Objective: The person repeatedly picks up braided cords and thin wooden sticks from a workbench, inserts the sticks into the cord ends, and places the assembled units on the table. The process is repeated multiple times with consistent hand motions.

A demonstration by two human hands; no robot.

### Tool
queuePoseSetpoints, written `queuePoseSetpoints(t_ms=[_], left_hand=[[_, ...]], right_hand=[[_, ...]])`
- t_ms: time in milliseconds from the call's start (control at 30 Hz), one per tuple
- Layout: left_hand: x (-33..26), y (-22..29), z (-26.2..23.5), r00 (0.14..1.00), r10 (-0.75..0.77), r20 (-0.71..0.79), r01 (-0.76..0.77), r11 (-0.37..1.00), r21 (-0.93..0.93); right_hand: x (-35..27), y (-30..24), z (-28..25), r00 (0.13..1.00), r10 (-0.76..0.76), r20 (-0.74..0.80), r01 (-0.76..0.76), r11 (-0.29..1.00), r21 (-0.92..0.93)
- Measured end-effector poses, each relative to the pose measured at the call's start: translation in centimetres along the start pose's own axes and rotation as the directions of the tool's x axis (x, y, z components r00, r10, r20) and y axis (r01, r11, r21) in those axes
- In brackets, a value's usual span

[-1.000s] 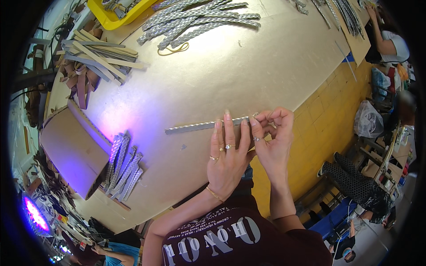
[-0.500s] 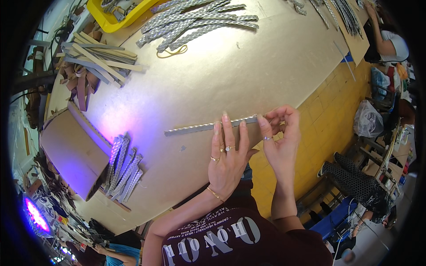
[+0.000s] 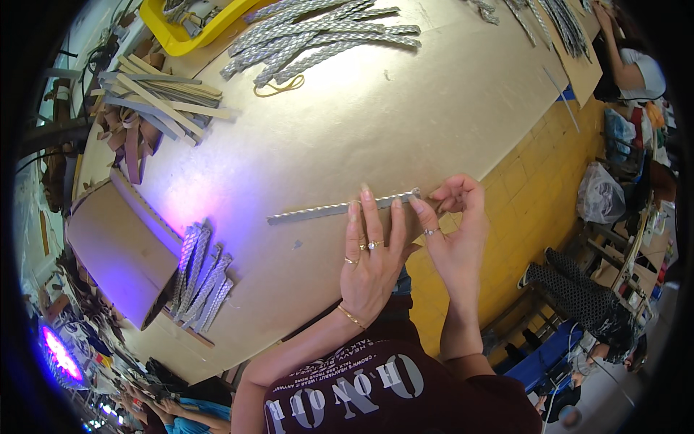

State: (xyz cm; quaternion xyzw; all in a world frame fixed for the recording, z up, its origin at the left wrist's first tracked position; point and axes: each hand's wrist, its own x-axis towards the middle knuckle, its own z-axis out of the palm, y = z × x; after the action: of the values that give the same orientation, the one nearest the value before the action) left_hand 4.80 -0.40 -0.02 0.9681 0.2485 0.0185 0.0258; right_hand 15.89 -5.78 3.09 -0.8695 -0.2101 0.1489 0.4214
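A narrow strip point(image 3: 307, 214), grey with a silvery twisted or braided upper edge, lies across the tan work surface near its front edge. My left hand point(image 3: 372, 264) rests flat over its right half, fingers spread and fingertips pressing it down. At the strip's right end, the thumb of my right hand point(image 3: 459, 228) touches the tip. The other fingers of that hand are loosely bent and apart from the thumb, with nothing visible between them. Below the strip lies a small grey scrap point(image 3: 297, 245).
Silver braided cords point(image 3: 318, 36) lie at the back, a shorter bundle point(image 3: 202, 278) at the left. Loose flat strips point(image 3: 163, 98), a yellow tray point(image 3: 173, 43) and a curved brown sheet point(image 3: 119, 249) also occupy the left side. A co-worker point(image 3: 629, 72) sits at the far right.
My right thumb has shifted slightly left and down onto the strip's end, and the right fingers have spread a little from it. My left hand stays in place.
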Motion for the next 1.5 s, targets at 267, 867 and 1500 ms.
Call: queuePoseSetpoints(t_ms=[267, 867, 1500], left_hand=[[-0.09, -0.03, 0.1, 1.0, 0.024, -0.003, -0.024, 0.999, 0.026], [0.02, -0.19, 0.07, 0.999, 0.047, -0.002, -0.047, 0.997, 0.066], [-0.08, -0.4, 0.11, 0.995, 0.091, 0.027, -0.094, 0.988, 0.124]], right_hand=[[0.29, 0.21, -0.13, 0.995, -0.057, 0.077, 0.069, 0.983, -0.169], [0.34, -0.04, -0.03, 0.986, -0.111, 0.121, 0.132, 0.974, -0.185], [0.82, -0.45, 0.25, 0.988, 0.024, 0.152, 0.016, 0.967, -0.254]])
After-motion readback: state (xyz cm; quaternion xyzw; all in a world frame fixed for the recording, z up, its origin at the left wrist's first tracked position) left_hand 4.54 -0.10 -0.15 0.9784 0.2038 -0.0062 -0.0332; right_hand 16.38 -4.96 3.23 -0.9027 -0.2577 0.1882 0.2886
